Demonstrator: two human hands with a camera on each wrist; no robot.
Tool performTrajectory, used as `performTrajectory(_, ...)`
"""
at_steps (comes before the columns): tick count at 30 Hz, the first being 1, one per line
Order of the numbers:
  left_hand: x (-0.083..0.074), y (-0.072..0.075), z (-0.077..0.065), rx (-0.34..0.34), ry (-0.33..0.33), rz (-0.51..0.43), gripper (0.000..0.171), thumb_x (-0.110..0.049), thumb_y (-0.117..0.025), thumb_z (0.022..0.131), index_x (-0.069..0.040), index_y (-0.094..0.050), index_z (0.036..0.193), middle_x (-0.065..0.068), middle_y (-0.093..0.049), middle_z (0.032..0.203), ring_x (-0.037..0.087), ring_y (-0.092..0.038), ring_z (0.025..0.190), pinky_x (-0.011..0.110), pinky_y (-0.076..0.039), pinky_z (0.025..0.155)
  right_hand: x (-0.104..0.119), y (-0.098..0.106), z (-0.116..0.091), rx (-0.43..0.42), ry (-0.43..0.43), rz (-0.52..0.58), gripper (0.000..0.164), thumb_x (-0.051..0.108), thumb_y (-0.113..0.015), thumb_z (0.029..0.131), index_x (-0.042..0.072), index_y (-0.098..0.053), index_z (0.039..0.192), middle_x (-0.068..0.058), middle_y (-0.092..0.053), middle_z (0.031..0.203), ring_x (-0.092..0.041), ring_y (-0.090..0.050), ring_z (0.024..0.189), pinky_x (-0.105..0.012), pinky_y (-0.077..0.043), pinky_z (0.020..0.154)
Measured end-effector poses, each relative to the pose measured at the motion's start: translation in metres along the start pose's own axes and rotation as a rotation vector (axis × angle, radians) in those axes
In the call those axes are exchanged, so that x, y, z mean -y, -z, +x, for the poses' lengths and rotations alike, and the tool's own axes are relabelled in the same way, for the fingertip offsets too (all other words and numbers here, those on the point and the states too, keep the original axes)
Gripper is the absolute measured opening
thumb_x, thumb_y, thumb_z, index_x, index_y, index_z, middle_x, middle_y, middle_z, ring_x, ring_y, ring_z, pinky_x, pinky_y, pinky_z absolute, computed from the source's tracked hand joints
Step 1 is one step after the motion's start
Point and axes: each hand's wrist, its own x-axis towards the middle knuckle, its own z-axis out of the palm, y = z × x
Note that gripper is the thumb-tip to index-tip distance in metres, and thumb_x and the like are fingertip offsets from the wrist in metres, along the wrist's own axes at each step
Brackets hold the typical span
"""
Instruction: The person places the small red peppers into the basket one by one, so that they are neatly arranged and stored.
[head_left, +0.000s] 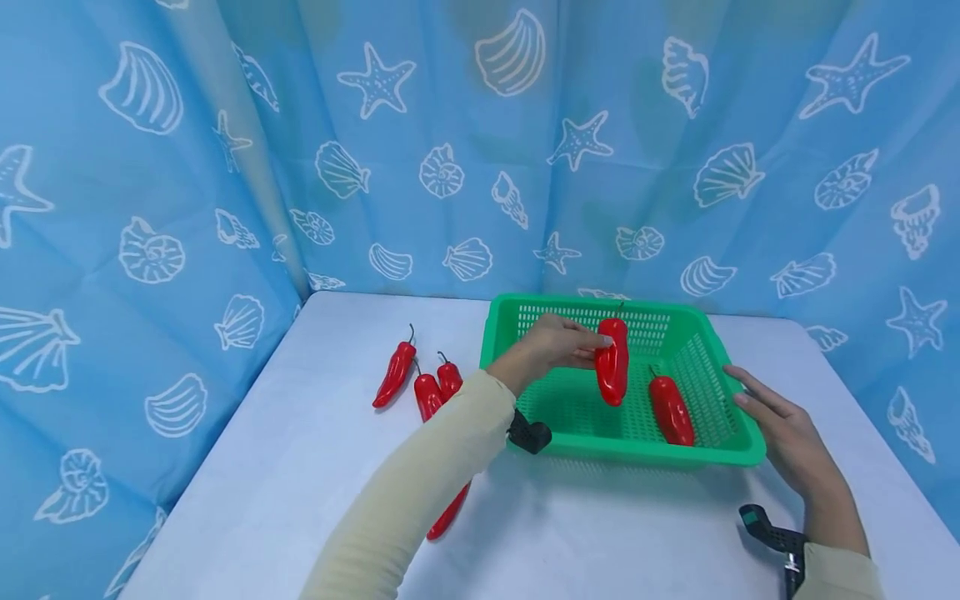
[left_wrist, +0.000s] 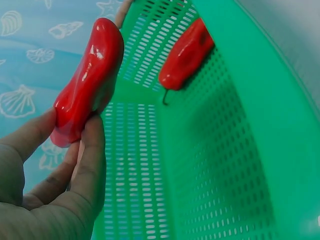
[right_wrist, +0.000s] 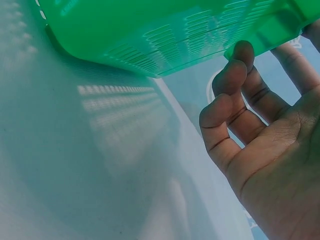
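Loose red peppers (head_left: 395,373) at left on the white worktop (head_left: 285,492), some partly hidden by the left sleeve (head_left: 420,483). Stems thin, likely to snap; better to take the thick shoulder.

Left hand (head_left: 558,343): thumb and fingers pinch the held pepper (head_left: 613,367) near its stem end, stem up, tip free. It is over the green basket (head_left: 592,450), apart from the floor. Skin glossy, probably slick; judged light and fairly stiff, may dent or roll if squeezed hard. Present hold looks sound.

Edges: the black wrist mount (head_left: 530,435) sits close to the basket's near-left corner; could snag. Basket floor has open room left of the second pepper (head_left: 672,411), which lies along the right side, stem toward the back wall.

Right hand (head_left: 787,437): fingers loosely bent, tips at the right rim; no firm pinch made out. Worktop's right edge lies beyond; curtain (head_left: 862,275) behind.
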Motion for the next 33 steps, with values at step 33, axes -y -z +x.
performTrajectory(33, 0.026, -0.038, 0.018, -0.158, 0.085, 0.042, 0.014, -0.01, -0.078, 0.087, -0.002, -0.068, 0.093, 0.011, -0.072, 0.083, 0.027, -0.073, 0.082, 0.043, -0.054, 0.094, 0.001, 0.0, 0.001, -0.008, 0.005, 0.028, 0.059, 0.05, -0.051, 0.101, 0.041, -0.03, 0.156, -0.004, -0.01, 0.167, -0.045, -0.017, 0.148, -0.012, -0.048, 0.083)
